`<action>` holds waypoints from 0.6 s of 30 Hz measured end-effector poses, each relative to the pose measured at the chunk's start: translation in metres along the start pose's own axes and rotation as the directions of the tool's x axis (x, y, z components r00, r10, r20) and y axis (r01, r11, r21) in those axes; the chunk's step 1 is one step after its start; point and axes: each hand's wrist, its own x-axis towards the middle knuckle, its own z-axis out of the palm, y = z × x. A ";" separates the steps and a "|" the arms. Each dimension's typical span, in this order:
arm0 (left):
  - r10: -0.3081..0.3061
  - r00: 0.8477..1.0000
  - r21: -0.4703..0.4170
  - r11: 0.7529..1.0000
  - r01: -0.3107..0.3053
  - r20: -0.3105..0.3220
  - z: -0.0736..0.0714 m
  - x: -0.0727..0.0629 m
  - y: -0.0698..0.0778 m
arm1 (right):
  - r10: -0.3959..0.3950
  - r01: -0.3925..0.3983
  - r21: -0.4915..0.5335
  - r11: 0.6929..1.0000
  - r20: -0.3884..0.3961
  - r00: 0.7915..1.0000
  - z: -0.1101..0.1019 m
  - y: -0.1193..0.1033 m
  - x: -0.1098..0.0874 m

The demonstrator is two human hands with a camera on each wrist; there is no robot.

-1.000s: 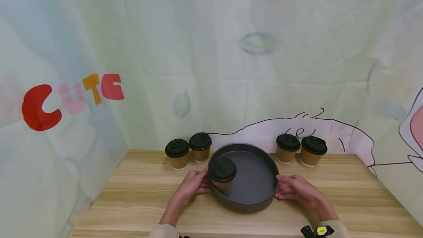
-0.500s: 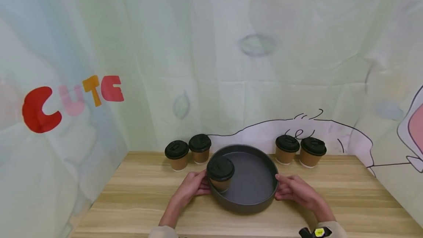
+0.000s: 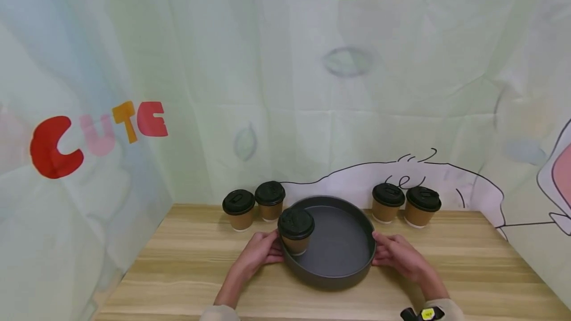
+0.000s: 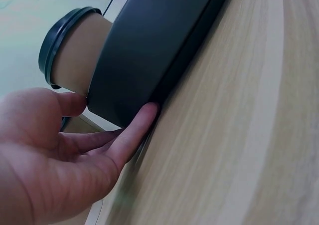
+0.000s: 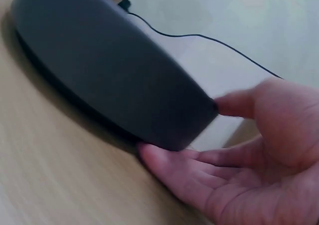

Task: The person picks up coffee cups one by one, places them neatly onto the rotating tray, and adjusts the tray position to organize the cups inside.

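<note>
A round dark grey cake pan [image 3: 341,241] is between my two hands at the middle of the wooden table. Inside it, against the left wall, stands a brown paper coffee cup [image 3: 296,231] with a black lid. My left hand [image 3: 259,252] grips the pan's left side; the left wrist view shows the thumb at the rim and fingertips [image 4: 144,116] under the bottom edge. On the opposite side my right hand [image 3: 403,255] holds the pan likewise, its thumb on the rim and fingertips [image 5: 152,155] beneath the base. The lower fingers lie between pan and tabletop.
Two lidded coffee cups, one farther left [image 3: 239,209] and one beside the pan [image 3: 270,200], stand at the back. Two more, a nearer one [image 3: 387,202] and an outer one [image 3: 422,205], stand back right. A printed curtain [image 3: 303,88] hangs behind the table [image 3: 178,271].
The cup inside the pan has shifted slightly left and back, up to the wall. Both hands keep their hold, and the pan has barely moved. The other cups stay put.
</note>
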 end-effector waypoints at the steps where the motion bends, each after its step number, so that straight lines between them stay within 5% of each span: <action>1: -0.001 1.000 -0.004 1.000 0.001 -0.001 0.000 0.000 0.000 | 0.006 -0.007 0.004 1.000 0.024 1.000 -0.002 0.000 -0.001; 5: -0.009 1.000 -0.010 1.000 0.009 -0.012 -0.001 0.000 0.000 | 0.047 -0.048 0.009 0.999 0.074 0.996 -0.006 -0.001 -0.005; 12: -0.009 1.000 -0.013 1.000 0.009 -0.023 -0.001 0.000 0.002 | -0.002 0.002 0.001 1.000 -0.025 1.000 0.001 -0.002 0.002; 18: -0.017 0.999 -0.004 1.000 0.017 -0.031 0.000 0.000 0.000 | 0.027 -0.027 0.009 1.000 0.061 0.998 -0.003 -0.002 -0.003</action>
